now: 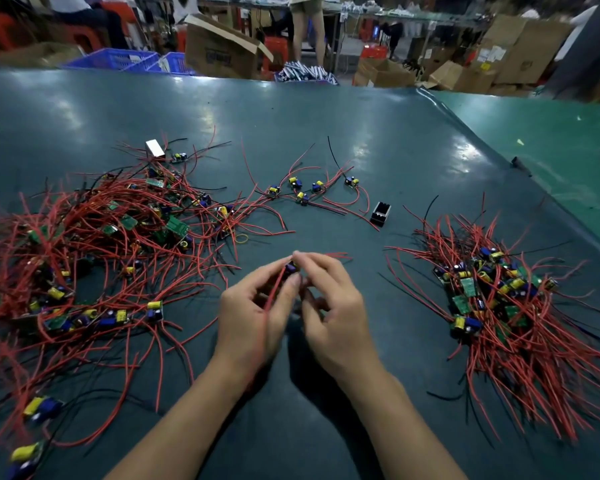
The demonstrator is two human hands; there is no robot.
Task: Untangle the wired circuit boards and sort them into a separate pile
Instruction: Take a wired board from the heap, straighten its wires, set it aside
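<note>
Legible text: none. Box (pixel 218 51) beyond the counter (pixel 326 112) bears dark print, too blurred to read. White labels on the cartons (pixel 520 46) at far right likewise unreadable.

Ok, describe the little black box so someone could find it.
On the dark green table mat, look between the small middle row of boards and the right-hand pile. The small open black plastic box stands there alone, unwired.

The head view looks forward and down from close above the table (pixel 326 133), toward the workshop beyond.
</note>
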